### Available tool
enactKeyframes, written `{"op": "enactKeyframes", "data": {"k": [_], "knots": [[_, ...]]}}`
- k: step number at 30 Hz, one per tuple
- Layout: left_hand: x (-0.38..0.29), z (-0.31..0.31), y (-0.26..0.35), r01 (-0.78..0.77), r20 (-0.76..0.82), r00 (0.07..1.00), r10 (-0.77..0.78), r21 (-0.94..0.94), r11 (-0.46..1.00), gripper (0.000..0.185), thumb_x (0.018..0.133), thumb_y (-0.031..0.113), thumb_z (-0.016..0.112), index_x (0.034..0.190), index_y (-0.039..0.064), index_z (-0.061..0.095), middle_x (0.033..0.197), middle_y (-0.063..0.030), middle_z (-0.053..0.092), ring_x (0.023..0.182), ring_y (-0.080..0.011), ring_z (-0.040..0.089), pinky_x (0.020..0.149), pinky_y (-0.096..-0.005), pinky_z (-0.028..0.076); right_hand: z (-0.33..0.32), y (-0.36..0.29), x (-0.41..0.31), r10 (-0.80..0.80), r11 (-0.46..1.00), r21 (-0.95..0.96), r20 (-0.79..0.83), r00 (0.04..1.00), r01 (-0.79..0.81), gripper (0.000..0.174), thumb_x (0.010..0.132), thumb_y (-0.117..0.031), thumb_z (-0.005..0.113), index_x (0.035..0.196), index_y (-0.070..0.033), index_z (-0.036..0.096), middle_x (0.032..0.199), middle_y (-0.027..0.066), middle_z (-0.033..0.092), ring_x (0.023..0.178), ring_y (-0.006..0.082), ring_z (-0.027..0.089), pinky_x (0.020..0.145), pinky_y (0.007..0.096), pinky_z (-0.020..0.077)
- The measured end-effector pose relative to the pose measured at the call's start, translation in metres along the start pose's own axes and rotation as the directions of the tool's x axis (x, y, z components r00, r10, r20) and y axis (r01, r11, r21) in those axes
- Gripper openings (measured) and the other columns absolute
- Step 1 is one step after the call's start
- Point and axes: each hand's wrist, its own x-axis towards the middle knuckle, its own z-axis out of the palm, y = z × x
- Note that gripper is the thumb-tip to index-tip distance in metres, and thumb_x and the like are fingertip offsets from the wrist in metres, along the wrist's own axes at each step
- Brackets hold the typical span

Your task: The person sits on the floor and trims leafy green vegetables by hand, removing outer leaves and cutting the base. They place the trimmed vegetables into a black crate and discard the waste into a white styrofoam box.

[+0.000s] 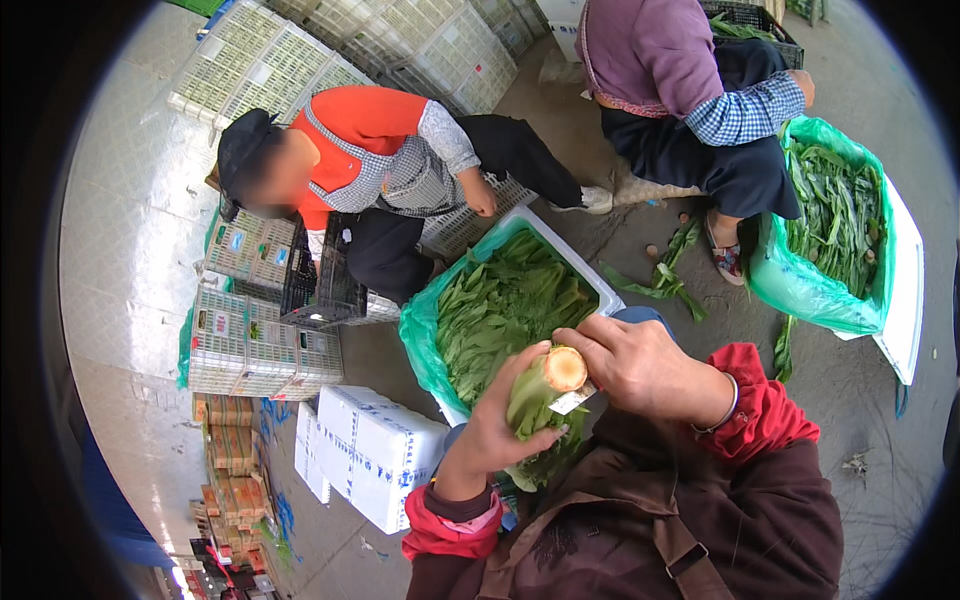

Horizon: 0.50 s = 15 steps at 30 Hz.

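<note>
My left hand grips a head of leafy green vegetable, which looks like stem lettuce. Its round, pale cut end faces up towards me, and the leaves hang down below. In my right hand is a small knife; its short flat blade lies close beside the stem, while the handle is hidden in the fingers. Just beyond both hands stands a white foam box lined with a green plastic bag. Long green leaves fill it.
A person in red sits across the box; another in purple sits beside a second bag-lined box of greens. Loose leaves litter the floor. White foam boxes and stacked plastic crates stand left.
</note>
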Motion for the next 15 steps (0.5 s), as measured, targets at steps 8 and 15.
{"op": "enactKeyframes", "data": {"k": [8, 15], "knots": [[-0.003, 0.002, 0.006, -0.049, -0.030, 0.998, 0.054, 0.160, 0.986, 0.089, 0.068, 0.004, 0.079, 0.145, 0.001, 0.035, 0.137, -0.0119, 0.048, 0.124, -0.0195, 0.047, 0.105, -0.0333, 0.037, -0.004, -0.006, -0.002, 0.037, 0.992, -0.126, 0.058, 0.998, -0.029, 0.046, 0.074, -0.012, 0.063, 0.116, 0.005, 0.053, 0.085, 0.0103, 0.054, 0.074, 0.0242, 0.065, 0.048, 0.0324, 0.0497], [-0.012, 0.013, 0.002, -0.012, -0.114, 0.993, 0.023, 0.099, 0.995, 0.086, 0.069, 0.000, 0.077, 0.144, 0.002, 0.035, 0.132, -0.0150, 0.047, 0.120, -0.0267, 0.049, 0.102, -0.0366, 0.040, 0.007, -0.013, -0.004, 0.112, 0.993, -0.028, -0.052, 0.992, -0.114, 0.037, 0.074, -0.009, 0.062, 0.107, 0.004, 0.052, 0.082, 0.0100, 0.053, 0.070, 0.0246, 0.064, 0.046, 0.0336, 0.0493]]}}
